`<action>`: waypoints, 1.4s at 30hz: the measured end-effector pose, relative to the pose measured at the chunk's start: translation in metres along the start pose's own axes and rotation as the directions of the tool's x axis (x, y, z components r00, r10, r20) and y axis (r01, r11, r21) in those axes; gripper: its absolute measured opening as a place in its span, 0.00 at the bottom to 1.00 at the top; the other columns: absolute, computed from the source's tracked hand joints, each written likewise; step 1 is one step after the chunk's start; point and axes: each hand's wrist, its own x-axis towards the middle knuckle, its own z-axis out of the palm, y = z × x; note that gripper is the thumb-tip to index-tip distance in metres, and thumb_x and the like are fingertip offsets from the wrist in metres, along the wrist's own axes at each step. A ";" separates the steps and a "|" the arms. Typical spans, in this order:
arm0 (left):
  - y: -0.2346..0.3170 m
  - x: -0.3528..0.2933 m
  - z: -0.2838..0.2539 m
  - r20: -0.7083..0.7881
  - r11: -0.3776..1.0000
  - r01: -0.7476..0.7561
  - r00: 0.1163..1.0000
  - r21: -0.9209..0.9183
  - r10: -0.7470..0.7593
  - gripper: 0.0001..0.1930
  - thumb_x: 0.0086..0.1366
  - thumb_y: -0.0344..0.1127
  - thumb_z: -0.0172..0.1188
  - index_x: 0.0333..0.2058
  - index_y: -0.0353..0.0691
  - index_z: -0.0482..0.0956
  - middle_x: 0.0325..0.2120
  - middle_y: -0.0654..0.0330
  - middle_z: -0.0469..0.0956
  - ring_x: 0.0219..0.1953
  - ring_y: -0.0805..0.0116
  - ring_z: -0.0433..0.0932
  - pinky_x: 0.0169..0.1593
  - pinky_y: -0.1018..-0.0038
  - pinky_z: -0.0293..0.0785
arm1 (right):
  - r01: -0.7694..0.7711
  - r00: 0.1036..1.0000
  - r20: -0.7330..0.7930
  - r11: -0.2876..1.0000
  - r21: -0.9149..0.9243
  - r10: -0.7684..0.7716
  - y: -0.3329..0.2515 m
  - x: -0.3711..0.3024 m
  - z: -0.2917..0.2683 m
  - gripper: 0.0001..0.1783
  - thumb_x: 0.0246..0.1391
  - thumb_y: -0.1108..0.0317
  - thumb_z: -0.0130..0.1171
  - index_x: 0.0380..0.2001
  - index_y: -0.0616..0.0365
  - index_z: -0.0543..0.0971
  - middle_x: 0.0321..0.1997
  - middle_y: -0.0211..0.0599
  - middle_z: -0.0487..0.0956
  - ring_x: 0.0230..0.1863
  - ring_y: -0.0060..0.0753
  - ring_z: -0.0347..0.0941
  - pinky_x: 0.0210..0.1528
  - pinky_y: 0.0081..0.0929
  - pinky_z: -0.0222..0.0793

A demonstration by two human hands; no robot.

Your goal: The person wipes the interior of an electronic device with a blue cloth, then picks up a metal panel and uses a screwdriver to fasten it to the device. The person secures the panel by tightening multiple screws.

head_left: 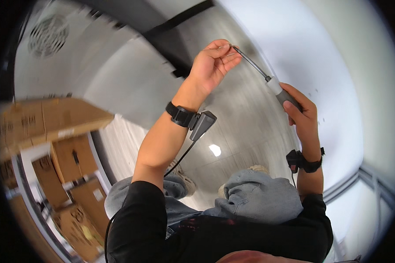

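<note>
My right hand (300, 107) is wrapped round the grey handle of a screwdriver (252, 64). Its metal shaft slants up and to the left, away from me. At the shaft's far end, the thumb and forefinger of my left hand (213, 65) are pinched together at the tip. Whatever small thing may sit between those fingertips is too small to make out. The other left fingers are loosely curled. A black strap with a small device (193, 120) circles my left wrist, and a similar one (303, 161) is on my right wrist.
Close on the right rises a white panel (320, 57). A pale grey surface with a round vent (48, 36) is at the far left. Cardboard boxes (74, 158) are stacked on a rack at left. Below my hands lies a grey floor (232, 118); a cable (182, 158) hangs from my left wrist.
</note>
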 end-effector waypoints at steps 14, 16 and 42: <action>0.089 -0.201 -0.064 -0.034 0.944 -0.320 0.947 -0.082 0.318 0.04 0.66 0.24 0.47 0.36 0.34 0.71 0.34 0.54 0.76 0.38 0.64 0.78 0.44 0.74 0.80 | 0.195 0.922 0.374 0.956 -0.217 -0.103 -0.105 -0.057 0.125 0.20 0.56 0.67 0.53 0.52 0.55 0.76 0.23 0.22 0.69 0.19 0.12 0.58 0.21 0.14 0.54; 0.105 -0.216 -0.073 -0.023 0.933 -0.356 0.934 -0.057 0.355 0.04 0.66 0.25 0.48 0.36 0.35 0.72 0.34 0.55 0.76 0.37 0.64 0.78 0.44 0.75 0.80 | 0.135 0.918 0.393 0.970 -0.201 -0.047 -0.123 -0.060 0.143 0.20 0.56 0.65 0.53 0.52 0.54 0.76 0.22 0.23 0.69 0.18 0.13 0.59 0.20 0.14 0.54; 0.214 -0.234 -0.179 -0.111 0.915 -0.354 0.934 -0.192 0.338 0.07 0.65 0.33 0.53 0.36 0.37 0.76 0.29 0.63 0.78 0.29 0.75 0.74 0.34 0.78 0.72 | 0.333 0.943 0.098 0.902 -0.276 -0.318 -0.108 -0.123 0.421 0.26 0.50 0.73 0.61 0.52 0.65 0.64 0.40 0.43 0.74 0.37 0.27 0.73 0.36 0.25 0.71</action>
